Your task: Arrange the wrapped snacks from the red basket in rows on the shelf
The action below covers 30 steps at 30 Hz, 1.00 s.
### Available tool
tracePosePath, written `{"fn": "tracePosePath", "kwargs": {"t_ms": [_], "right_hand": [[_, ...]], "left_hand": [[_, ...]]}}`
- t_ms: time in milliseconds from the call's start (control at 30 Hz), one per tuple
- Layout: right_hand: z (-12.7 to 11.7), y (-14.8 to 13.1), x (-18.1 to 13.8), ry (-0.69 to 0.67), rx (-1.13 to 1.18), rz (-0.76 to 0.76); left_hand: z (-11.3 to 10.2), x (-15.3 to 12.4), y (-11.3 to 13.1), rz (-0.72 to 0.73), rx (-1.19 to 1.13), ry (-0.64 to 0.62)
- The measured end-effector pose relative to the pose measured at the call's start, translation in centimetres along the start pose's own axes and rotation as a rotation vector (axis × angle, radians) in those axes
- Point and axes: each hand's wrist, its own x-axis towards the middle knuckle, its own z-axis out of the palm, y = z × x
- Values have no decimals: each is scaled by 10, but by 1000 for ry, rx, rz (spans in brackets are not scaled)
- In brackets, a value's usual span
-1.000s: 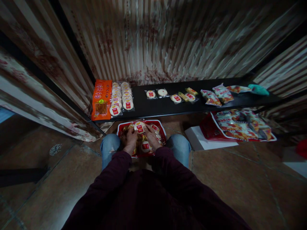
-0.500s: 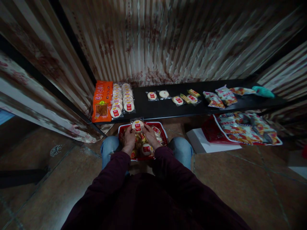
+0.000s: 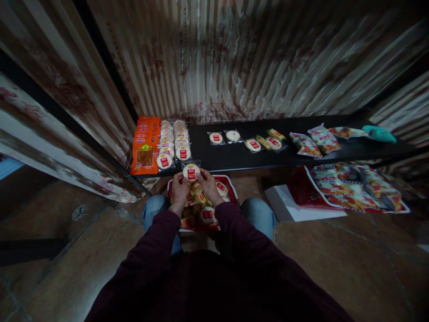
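Note:
A round white rice cracker in a clear wrapper with a red label [image 3: 191,172] is pinched between both hands at the shelf's front edge. My left hand [image 3: 180,191] holds its left side and my right hand [image 3: 208,187] its right side. Below them, between my knees, stands a red basket [image 3: 231,185] with more wrapped crackers and yellow-wrapped snacks [image 3: 198,195]. Just beyond the held pack, two rows of overlapping cracker packs [image 3: 173,138] lie on the black shelf [image 3: 214,156], beside an orange snack bag [image 3: 146,143].
Further right on the shelf lie two cracker packs [image 3: 224,137], a small mixed group of snacks [image 3: 264,142], several chip bags [image 3: 315,141] and a teal item [image 3: 380,133]. Under it, a red basket of bags [image 3: 355,188] rests on a white box [image 3: 295,208]. A black post [image 3: 110,67] rises at left.
The held cracker has moved slightly toward the shelf, nearer the front of the right-hand row. Both hands keep their hold. The whole view has shifted a little.

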Motion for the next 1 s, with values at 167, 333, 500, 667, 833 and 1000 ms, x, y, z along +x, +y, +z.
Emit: {"fn": "tracePosePath", "kwargs": {"t_ms": [167, 333, 500, 667, 833, 1000], "right_hand": [[5, -1, 12, -25, -16, -11], [7, -3, 19, -32, -35, -21], [10, -1, 28, 6, -80, -40], [13, 3, 38, 25, -201, -80], [16, 3, 43, 62, -349, -130], [19, 2, 47, 94, -424, -130]], "left_hand": [[-1, 7, 4, 12, -4, -2], [3, 12, 5, 30, 3, -9], [6, 18, 8, 43, 56, 44], [8, 24, 10, 141, 201, 32], [5, 32, 2, 231, 336, 43], [3, 39, -3, 308, 435, 75]]}}
